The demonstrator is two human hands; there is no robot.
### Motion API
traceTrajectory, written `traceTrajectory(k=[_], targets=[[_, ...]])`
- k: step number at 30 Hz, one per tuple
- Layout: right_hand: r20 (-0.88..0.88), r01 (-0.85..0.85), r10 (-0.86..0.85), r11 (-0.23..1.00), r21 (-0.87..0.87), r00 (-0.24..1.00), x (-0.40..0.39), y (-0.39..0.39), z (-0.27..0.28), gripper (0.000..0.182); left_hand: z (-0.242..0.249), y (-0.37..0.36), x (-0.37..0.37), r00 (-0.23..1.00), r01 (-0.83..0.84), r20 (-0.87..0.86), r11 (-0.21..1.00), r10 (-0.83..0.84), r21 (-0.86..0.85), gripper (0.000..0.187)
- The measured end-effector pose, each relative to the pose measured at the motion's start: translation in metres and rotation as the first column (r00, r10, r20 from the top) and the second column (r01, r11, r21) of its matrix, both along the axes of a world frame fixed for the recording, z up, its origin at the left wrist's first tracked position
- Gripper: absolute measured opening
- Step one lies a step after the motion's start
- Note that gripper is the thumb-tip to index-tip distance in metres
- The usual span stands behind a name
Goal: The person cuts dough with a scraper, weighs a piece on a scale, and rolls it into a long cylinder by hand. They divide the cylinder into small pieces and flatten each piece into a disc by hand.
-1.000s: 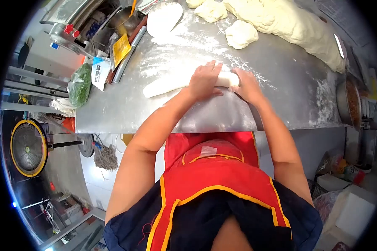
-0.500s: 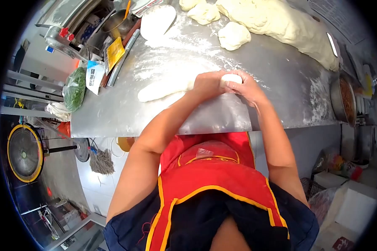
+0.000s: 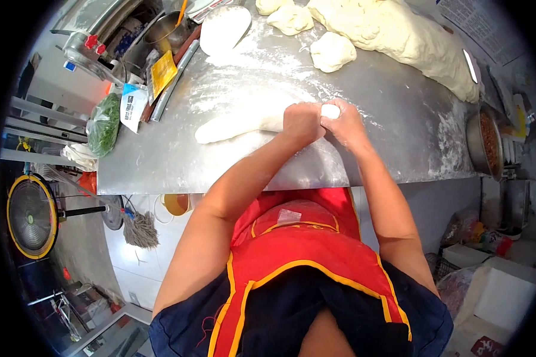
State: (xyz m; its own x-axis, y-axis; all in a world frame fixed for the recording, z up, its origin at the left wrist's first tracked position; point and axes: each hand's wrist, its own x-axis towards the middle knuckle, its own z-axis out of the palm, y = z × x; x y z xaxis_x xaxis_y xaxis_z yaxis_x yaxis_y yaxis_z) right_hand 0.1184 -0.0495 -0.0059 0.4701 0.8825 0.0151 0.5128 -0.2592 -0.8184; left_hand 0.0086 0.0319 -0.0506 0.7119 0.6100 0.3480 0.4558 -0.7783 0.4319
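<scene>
A long dough roll (image 3: 238,130) lies on the floured metal table, its right end running into my left hand (image 3: 304,124). That hand is wrapped round the roll. Close beside it, my right hand (image 3: 346,126) is closed on the end of the dough, and a white rounded dough end (image 3: 330,111) shows between thumb and fingers. My two hands touch or nearly touch, so the dough between them is hidden. Beyond them sit a dough ball (image 3: 333,52) and another dough lump (image 3: 290,20).
A large dough mass (image 3: 399,33) lies along the far right of the metal table (image 3: 393,89). A bowl of filling (image 3: 485,140) stands at the right edge. Bagged greens (image 3: 104,126), a yellow packet (image 3: 163,74) and a white dough-like slab (image 3: 225,30) are at the left.
My hands have drawn closer together and turned, the right fingers curling tighter round the dough end. Less of the white end shows now. The roll's left part has hardly moved.
</scene>
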Motion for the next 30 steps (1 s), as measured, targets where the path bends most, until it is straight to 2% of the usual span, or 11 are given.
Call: traceTrajectory(k=[2, 5, 11, 14, 15, 16, 19, 21, 25, 28, 30], targets=[[-0.057, 0.013, -0.014, 1.0, -0.018, 0.998, 0.001, 0.001, -0.001, 0.03, -0.003, 0.0, 0.003, 1.0, -0.004, 0.008, 1.0, 0.004, 0.02, 0.008], [-0.43, 0.059, -0.082, 0.996, -0.066, 0.899, 0.002, -0.001, 0.0, 0.025, 0.008, 0.0, -0.001, 0.994, 0.017, -0.111, 1.0, -0.015, 0.019, 0.011], [-0.698, 0.134, -0.078, 0.991, 0.026, 0.712, 0.009, -0.01, 0.0, 0.023, 0.0, 0.015, 0.013, 0.974, -0.017, -0.222, 0.994, 0.041, 0.112, 0.023], [-0.77, 0.052, 0.061, 0.991, 0.121, 0.635, 0.031, -0.011, 0.017, 0.026, 0.04, 0.038, 0.012, 0.887, -0.159, -0.456, 0.975, 0.072, -0.155, 0.041], [-0.654, 0.054, 0.031, 0.992, 0.11, 0.756, 0.044, -0.001, 0.011, 0.033, 0.032, 0.048, 0.017, 0.844, -0.168, -0.536, 0.962, 0.028, -0.215, 0.08], [-0.616, 0.037, 0.048, 0.992, 0.123, 0.786, 0.049, 0.009, 0.011, 0.039, 0.028, 0.044, 0.015, 0.866, -0.152, -0.5, 0.962, 0.019, -0.227, 0.081], [-0.089, 0.002, 0.003, 0.998, 0.061, 0.996, 0.051, 0.042, -0.018, 0.042, 0.022, 0.033, 0.006, 0.913, -0.108, -0.408, 0.976, 0.022, -0.189, 0.087], [0.342, -0.018, 0.031, 0.999, -0.042, 0.939, 0.04, 0.054, -0.021, 0.044, 0.022, 0.031, -0.01, 0.918, -0.068, -0.396, 0.994, 0.029, -0.086, 0.089], [0.595, -0.033, 0.169, 0.972, -0.232, 0.786, 0.04, 0.061, -0.026, 0.045, 0.029, 0.029, -0.036, 0.902, -0.058, -0.432, 0.993, 0.009, -0.101, 0.067], [0.694, -0.137, -0.007, 0.979, 0.151, 0.72, 0.031, 0.049, -0.012, 0.048, 0.019, 0.036, -0.039, 0.956, 0.011, -0.287, 0.986, -0.059, -0.165, 0.057], [0.315, -0.157, 0.115, 0.981, 0.112, 0.942, 0.016, 0.032, 0.004, 0.05, 0.017, 0.037, -0.046, 0.98, 0.117, -0.128, 0.964, -0.151, -0.237, 0.052]])
